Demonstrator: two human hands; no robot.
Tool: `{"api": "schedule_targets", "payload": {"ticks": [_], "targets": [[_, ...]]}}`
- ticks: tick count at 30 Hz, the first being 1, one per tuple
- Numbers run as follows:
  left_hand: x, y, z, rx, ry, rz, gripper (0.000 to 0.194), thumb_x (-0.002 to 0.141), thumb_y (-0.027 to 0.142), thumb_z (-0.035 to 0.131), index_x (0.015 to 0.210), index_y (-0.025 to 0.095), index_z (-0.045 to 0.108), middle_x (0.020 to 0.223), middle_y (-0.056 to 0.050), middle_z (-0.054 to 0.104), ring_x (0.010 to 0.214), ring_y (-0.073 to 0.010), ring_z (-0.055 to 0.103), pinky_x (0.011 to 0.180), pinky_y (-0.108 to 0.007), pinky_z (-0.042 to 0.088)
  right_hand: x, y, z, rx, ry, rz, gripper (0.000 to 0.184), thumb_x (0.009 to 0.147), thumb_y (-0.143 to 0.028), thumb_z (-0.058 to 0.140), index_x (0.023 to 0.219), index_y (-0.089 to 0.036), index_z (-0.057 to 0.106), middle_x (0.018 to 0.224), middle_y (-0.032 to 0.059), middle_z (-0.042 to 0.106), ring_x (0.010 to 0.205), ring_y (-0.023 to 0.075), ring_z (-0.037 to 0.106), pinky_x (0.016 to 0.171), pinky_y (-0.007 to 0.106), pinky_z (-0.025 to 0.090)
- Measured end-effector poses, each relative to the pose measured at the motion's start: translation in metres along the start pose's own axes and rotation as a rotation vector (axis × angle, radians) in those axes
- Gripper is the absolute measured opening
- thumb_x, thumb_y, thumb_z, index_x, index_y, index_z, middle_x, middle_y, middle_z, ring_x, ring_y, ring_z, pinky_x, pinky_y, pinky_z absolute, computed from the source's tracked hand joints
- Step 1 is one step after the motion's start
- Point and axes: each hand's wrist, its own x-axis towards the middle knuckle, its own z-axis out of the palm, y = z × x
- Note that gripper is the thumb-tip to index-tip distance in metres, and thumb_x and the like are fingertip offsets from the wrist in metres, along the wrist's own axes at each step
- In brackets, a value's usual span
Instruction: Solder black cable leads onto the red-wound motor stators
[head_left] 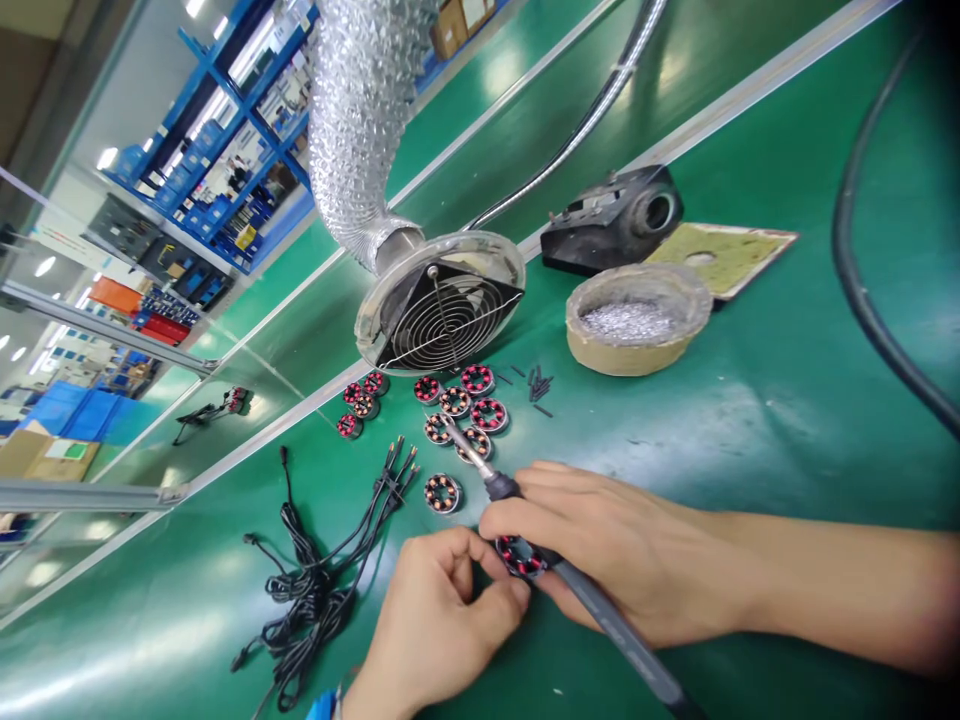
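Note:
My right hand (637,545) is wrapped round a soldering iron (500,487), whose metal shaft points up and left over the loose stators. A small round motor stator (519,556) with red windings sits between my two hands. The thumb and fingers of my left hand (442,610) pinch at its left edge, and the fingers of my right hand also touch it. Another stator (442,493), with copper-coloured windings, lies just beyond my left hand. Several more stators (489,414) lie grouped near the iron's tip. Whether the tip touches one of them I cannot tell.
Bundled black cables (307,600) lie on the green bench at the left. A fume extractor hood (442,300) with a foil duct (360,120) stands behind the stators. Short black tubes (538,385), a tub of metal shavings (626,355) and an iron holder (607,225) are farther right.

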Motion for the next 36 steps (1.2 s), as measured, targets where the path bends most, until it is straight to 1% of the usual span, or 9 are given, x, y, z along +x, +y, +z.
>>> {"api": "schedule_targets", "payload": {"ticks": [4, 7, 14, 20, 24, 28, 31, 34, 36], "targets": [[0.003, 0.005, 0.004, -0.038, 0.013, 0.012, 0.032, 0.086, 0.043, 0.057, 0.067, 0.019, 0.046, 0.051, 0.01, 0.028, 0.048, -0.0075, 0.021, 0.047, -0.024, 0.015, -0.001, -0.001, 0.001, -0.031, 0.004, 0.008, 0.037, 0.073, -0.006, 0.049, 0.106, -0.019, 0.052, 0.086, 0.0045, 0.059, 0.076, 0.0204, 0.048, 0.071, 0.032, 0.038], [0.006, 0.005, 0.0, -0.103, -0.011, 0.023, 0.035, 0.087, 0.047, 0.054, 0.068, 0.02, 0.044, 0.054, 0.009, 0.032, 0.05, -0.0077, 0.024, 0.048, -0.024, 0.016, -0.001, -0.001, 0.001, -0.037, 0.017, 0.002, 0.038, 0.074, -0.006, 0.049, 0.109, -0.02, 0.052, 0.086, 0.0048, 0.059, 0.076, 0.0209, 0.048, 0.071, 0.032, 0.039], [0.001, 0.001, -0.001, 0.048, -0.029, 0.005, 0.025, 0.083, 0.037, 0.062, 0.071, 0.019, 0.051, 0.051, 0.01, 0.028, 0.049, -0.008, 0.02, 0.047, -0.025, 0.015, -0.001, -0.001, 0.001, -0.015, -0.006, 0.009, 0.036, 0.071, -0.004, 0.051, 0.103, -0.02, 0.054, 0.085, 0.0037, 0.059, 0.075, 0.0201, 0.048, 0.069, 0.031, 0.038], [0.01, 0.005, -0.002, -0.178, -0.025, 0.004, 0.033, 0.08, 0.042, 0.062, 0.062, 0.02, 0.044, 0.049, 0.01, 0.028, 0.048, -0.0066, 0.02, 0.048, -0.023, 0.014, -0.001, 0.0, 0.002, -0.043, 0.011, -0.006, 0.04, 0.073, -0.006, 0.051, 0.111, -0.02, 0.051, 0.088, 0.005, 0.059, 0.078, 0.0212, 0.049, 0.071, 0.032, 0.04], [0.01, 0.003, -0.01, -0.265, -0.087, 0.001, 0.03, 0.076, 0.04, 0.065, 0.064, 0.018, 0.048, 0.049, 0.01, 0.031, 0.046, -0.0061, 0.02, 0.047, -0.023, 0.014, -0.001, 0.0, 0.001, -0.047, -0.007, 0.005, 0.039, 0.074, -0.006, 0.051, 0.109, -0.02, 0.051, 0.087, 0.0046, 0.059, 0.077, 0.0208, 0.049, 0.07, 0.032, 0.04], [0.004, 0.0, -0.012, -0.189, -0.081, 0.003, 0.022, 0.075, 0.035, 0.069, 0.074, 0.016, 0.058, 0.049, 0.012, 0.027, 0.047, -0.0066, 0.02, 0.047, -0.023, 0.017, -0.001, -0.001, 0.0, -0.036, -0.022, 0.011, 0.037, 0.074, -0.006, 0.05, 0.107, -0.021, 0.052, 0.086, 0.0037, 0.058, 0.077, 0.0203, 0.049, 0.07, 0.031, 0.04], [-0.001, 0.0, -0.007, -0.092, -0.072, -0.04, 0.021, 0.078, 0.035, 0.068, 0.073, 0.016, 0.059, 0.047, 0.011, 0.029, 0.045, -0.0066, 0.019, 0.044, -0.024, 0.014, 0.0, -0.003, -0.001, -0.036, -0.012, 0.015, 0.033, 0.075, -0.005, 0.049, 0.103, -0.021, 0.053, 0.084, 0.0039, 0.058, 0.077, 0.0208, 0.052, 0.069, 0.032, 0.041], [-0.004, 0.001, 0.0, -0.157, -0.106, -0.079, 0.027, 0.078, 0.04, 0.068, 0.069, 0.017, 0.058, 0.045, 0.01, 0.032, 0.043, -0.006, 0.02, 0.042, -0.024, 0.013, -0.002, -0.004, 0.004, -0.043, 0.041, 0.03, 0.034, 0.077, -0.004, 0.046, 0.106, -0.022, 0.053, 0.082, 0.0039, 0.058, 0.075, 0.0218, 0.055, 0.066, 0.032, 0.044], [-0.005, 0.003, 0.004, -0.243, -0.108, -0.106, 0.033, 0.073, 0.046, 0.073, 0.066, 0.017, 0.058, 0.043, 0.011, 0.032, 0.041, -0.0053, 0.02, 0.042, -0.024, 0.013, -0.006, -0.002, 0.012, -0.04, 0.082, 0.046, 0.038, 0.079, -0.005, 0.046, 0.111, -0.024, 0.052, 0.085, 0.0037, 0.06, 0.077, 0.0227, 0.058, 0.065, 0.032, 0.047]]}}
